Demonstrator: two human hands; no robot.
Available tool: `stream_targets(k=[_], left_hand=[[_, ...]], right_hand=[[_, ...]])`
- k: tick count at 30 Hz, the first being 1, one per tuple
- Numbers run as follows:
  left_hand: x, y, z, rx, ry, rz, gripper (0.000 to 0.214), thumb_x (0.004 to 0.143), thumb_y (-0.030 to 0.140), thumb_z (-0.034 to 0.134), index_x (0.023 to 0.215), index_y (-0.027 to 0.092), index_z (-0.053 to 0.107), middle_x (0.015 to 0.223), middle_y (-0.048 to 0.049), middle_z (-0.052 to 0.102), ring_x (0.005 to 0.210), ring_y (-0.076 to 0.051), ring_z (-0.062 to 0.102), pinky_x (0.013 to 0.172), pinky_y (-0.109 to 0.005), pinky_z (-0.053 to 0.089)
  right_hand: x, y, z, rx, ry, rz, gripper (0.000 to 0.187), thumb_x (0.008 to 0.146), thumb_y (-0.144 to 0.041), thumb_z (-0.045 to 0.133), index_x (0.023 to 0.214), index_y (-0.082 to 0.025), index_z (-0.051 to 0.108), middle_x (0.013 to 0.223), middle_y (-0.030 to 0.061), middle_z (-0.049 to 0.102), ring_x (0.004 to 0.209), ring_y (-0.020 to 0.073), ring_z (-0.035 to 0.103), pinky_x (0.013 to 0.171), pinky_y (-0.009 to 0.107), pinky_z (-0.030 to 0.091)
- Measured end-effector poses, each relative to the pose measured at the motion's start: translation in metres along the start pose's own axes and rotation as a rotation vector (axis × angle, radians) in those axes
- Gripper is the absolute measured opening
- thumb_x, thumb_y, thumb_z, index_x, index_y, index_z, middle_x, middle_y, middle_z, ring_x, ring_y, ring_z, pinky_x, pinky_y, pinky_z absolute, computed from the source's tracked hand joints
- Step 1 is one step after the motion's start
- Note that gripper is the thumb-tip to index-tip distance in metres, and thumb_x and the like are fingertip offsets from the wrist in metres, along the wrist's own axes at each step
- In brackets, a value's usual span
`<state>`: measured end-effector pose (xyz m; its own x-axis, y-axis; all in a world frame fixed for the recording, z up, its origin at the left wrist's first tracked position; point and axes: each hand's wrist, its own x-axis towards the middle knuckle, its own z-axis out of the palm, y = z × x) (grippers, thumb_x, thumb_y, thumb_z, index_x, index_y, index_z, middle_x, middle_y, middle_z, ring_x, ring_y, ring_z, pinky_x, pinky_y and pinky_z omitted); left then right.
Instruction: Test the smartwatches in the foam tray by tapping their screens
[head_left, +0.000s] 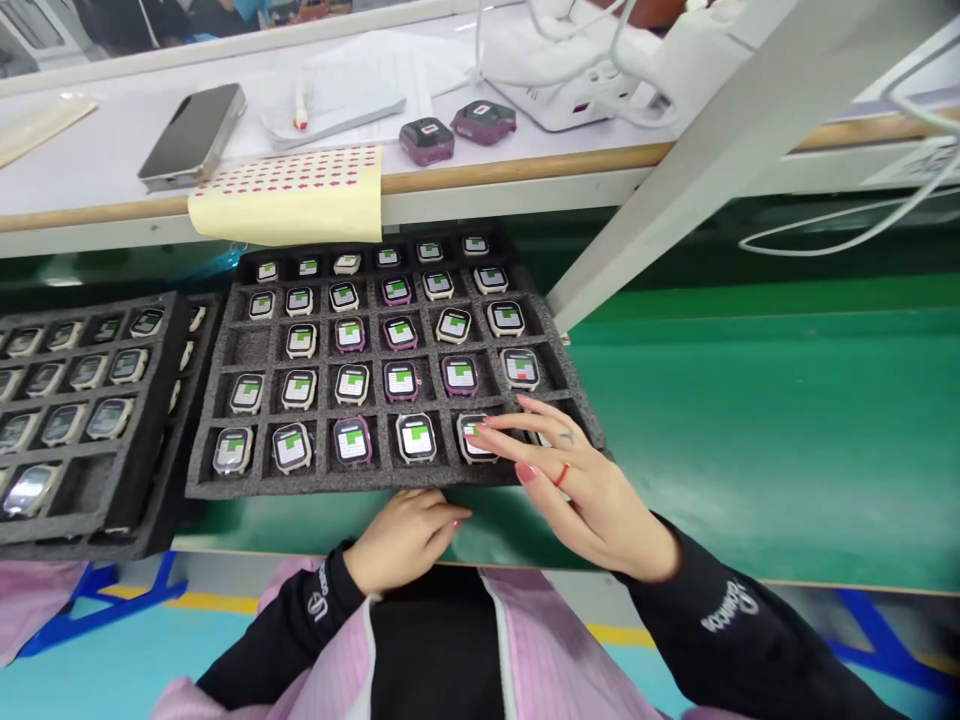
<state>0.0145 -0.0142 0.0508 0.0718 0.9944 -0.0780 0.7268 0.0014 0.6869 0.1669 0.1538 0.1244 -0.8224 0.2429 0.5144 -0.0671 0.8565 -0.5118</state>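
Green table (750, 430), one, long, running beneath all the trays. White shelf (75, 175), one, above it at 12 o'clock, bearings taken from the middle of the foam tray (251, 348).

Foam tray, dark grey, one: gridded, most compartments each bearing one watch, screen up; one bare compartment at 9 o'clock.

Tray stack (84, 485), similar, at 9 o'clock, near the foam tray.

Sticker sheet (289, 195), yellow, red arrows, at 11 o'clock, drooping over the shelf edge. A slight tug could drop it across the screens.

Right hand (585, 490), at 4 o'clock: fingers spread loosely, clamped on nothing, over the front row; contact cannot be told.

Left hand (401, 540), at 6 o'clock by the front wall: fingers curled close together; any hold beneath the rim cannot be told. A knock here might tilt the tray and shift its contents.

Phone (193, 138), between 10 and 11 o'clock, on the shelf.

Front-row watch (471, 426), light-cased, at 4 o'clock, under the right fingertips. Pressing or dragging could smear its screen or trigger a tap.
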Motion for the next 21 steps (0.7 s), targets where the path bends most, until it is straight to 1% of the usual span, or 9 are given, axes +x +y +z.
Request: stream_targets(k=[6, 8, 10, 13, 15, 17, 21], left_hand=[[-0.002, -0.010, 0.003, -0.052, 0.004, 0.010, 0.030, 0.101, 0.025, 0.045, 0.119, 0.024, 0.069, 0.100, -0.0034, 0.071, 0.094, -0.018, 0.067, 0.087, -0.032, 0.052], [-0.002, -0.011, 0.003, -0.056, -0.002, 0.013, 0.029, 0.101, 0.026, 0.045, 0.119, 0.024, 0.069, 0.101, -0.0030, 0.072, 0.093, -0.018, 0.068, 0.086, -0.031, 0.052], [-0.002, -0.013, 0.003, -0.057, 0.008, 0.017, 0.029, 0.101, 0.025, 0.046, 0.119, 0.025, 0.069, 0.102, -0.0026, 0.072, 0.092, -0.018, 0.068, 0.086, -0.030, 0.053], [-0.002, -0.014, 0.004, -0.046, 0.025, 0.030, 0.029, 0.101, 0.025, 0.044, 0.118, 0.025, 0.069, 0.100, -0.0024, 0.072, 0.090, -0.017, 0.068, 0.083, -0.029, 0.054], [-0.001, -0.015, 0.004, -0.046, 0.029, 0.040, 0.030, 0.102, 0.026, 0.043, 0.117, 0.024, 0.069, 0.097, -0.0024, 0.071, 0.089, -0.016, 0.068, 0.081, -0.029, 0.054], [-0.001, -0.015, 0.003, -0.049, 0.033, 0.046, 0.030, 0.102, 0.026, 0.042, 0.117, 0.024, 0.068, 0.096, -0.0024, 0.071, 0.088, -0.016, 0.068, 0.080, -0.028, 0.054], [0.000, -0.015, 0.003, -0.042, 0.035, 0.051, 0.031, 0.102, 0.026, 0.041, 0.119, 0.025, 0.068, 0.096, -0.0020, 0.071, 0.088, -0.016, 0.069, 0.078, -0.028, 0.054]], right_hand=[[0.001, 0.000, 0.004, -0.036, -0.015, 0.020, 0.050, 0.096, -0.009, 0.044, 0.143, -0.026, 0.051, 0.116, 0.0054, 0.072, 0.118, 0.0244, 0.062, 0.113, 0.059, 0.037], [0.002, 0.000, 0.002, -0.041, -0.006, 0.026, 0.049, 0.097, -0.011, 0.043, 0.143, -0.027, 0.053, 0.115, 0.0052, 0.073, 0.117, 0.0249, 0.063, 0.113, 0.059, 0.037], [0.001, 0.000, -0.004, -0.049, 0.056, 0.049, 0.049, 0.098, -0.012, 0.041, 0.143, -0.028, 0.054, 0.114, 0.0050, 0.073, 0.116, 0.0248, 0.064, 0.113, 0.058, 0.037], [-0.004, -0.001, -0.015, -0.076, 0.217, 0.125, 0.047, 0.101, -0.013, 0.038, 0.140, -0.032, 0.057, 0.113, 0.0046, 0.073, 0.115, 0.0256, 0.064, 0.113, 0.059, 0.037], [-0.008, -0.001, -0.021, -0.090, 0.289, 0.179, 0.044, 0.103, -0.016, 0.037, 0.137, -0.033, 0.060, 0.111, 0.0042, 0.074, 0.115, 0.0270, 0.064, 0.113, 0.060, 0.037], [-0.013, -0.001, -0.023, -0.090, 0.307, 0.205, 0.042, 0.104, -0.019, 0.038, 0.136, -0.033, 0.062, 0.111, 0.0040, 0.074, 0.114, 0.0278, 0.065, 0.113, 0.060, 0.038], [-0.019, 0.002, -0.021, -0.100, 0.281, 0.199, 0.042, 0.103, -0.018, 0.039, 0.136, -0.033, 0.062, 0.111, 0.0043, 0.074, 0.112, 0.0273, 0.065, 0.113, 0.061, 0.037]])
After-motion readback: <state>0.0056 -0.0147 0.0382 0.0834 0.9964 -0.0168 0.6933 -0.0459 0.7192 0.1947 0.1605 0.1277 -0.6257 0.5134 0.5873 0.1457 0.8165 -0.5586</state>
